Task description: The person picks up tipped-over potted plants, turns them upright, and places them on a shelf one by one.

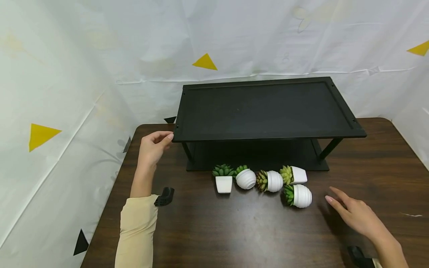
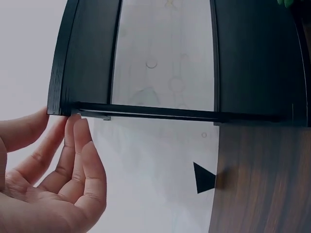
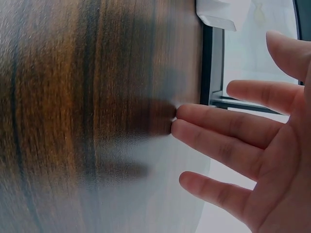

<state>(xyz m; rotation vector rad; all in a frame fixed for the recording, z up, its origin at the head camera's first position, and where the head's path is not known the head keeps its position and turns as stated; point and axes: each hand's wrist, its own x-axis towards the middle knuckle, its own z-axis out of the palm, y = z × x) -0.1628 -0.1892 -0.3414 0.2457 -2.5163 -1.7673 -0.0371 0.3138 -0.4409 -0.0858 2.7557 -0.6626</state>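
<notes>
L hand (image 1: 152,147) pinches shelf's (image 1: 268,109) front-left corner; R hand (image 1: 360,215), fingers apart, empty, has nearest pot (image 1: 302,196) to its left, base twd table's (image 1: 382,156) R edge

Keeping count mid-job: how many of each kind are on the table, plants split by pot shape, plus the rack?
Plants in ridged round pots: 3
Plants in smooth tapered pots: 2
Black two-tier rack: 1
Total: 6
</notes>
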